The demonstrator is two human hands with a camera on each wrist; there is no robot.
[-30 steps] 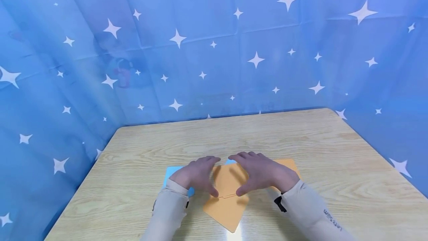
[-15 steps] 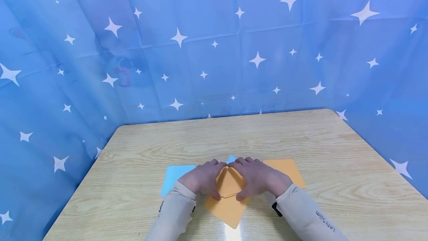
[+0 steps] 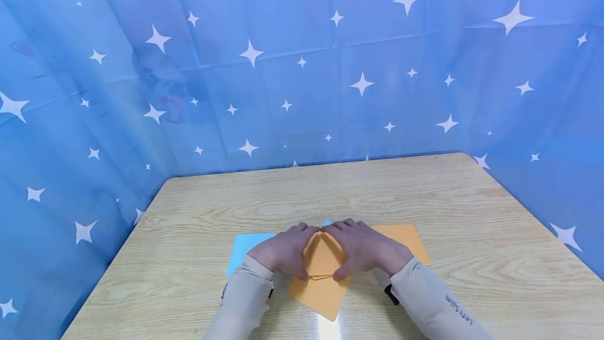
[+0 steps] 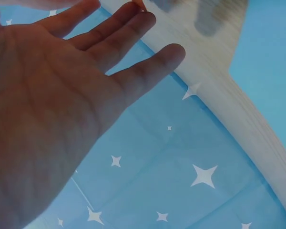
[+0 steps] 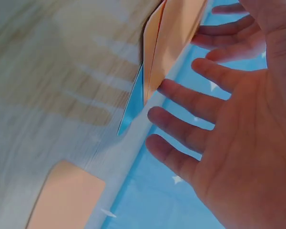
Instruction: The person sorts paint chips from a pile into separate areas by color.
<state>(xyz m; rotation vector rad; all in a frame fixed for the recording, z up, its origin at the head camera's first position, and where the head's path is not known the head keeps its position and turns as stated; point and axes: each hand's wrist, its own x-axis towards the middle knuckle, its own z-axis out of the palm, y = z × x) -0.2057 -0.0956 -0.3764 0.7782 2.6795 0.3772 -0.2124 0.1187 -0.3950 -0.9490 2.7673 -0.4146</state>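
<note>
Two or more orange cards point(image 3: 323, 254) lie overlapped between my hands in the head view, with the lowest orange card point(image 3: 321, 298) angled out toward me. My left hand point(image 3: 288, 251) holds their left side, its thumb at the near edge and forefinger at the far corner. On the other side, my right hand point(image 3: 360, 248) holds them the same way. The right wrist view shows a fingertip against the edge of the orange cards point(image 5: 174, 43), whose layers are slightly fanned; a blue card point(image 5: 133, 102) shows beneath them. The other fingers of both hands extend loosely.
A blue card point(image 3: 243, 251) lies left of my left hand, partly covered by it. Right of my right hand is another orange card point(image 3: 406, 240). All rest on a wooden table point(image 3: 212, 209), backed by a blue star-patterned curtain point(image 3: 283, 67).
Both hands have moved inward and their fingertips have come together at the far corner of the orange cards. The upper orange cards have shifted into closer alignment; more of the side cards shows.
</note>
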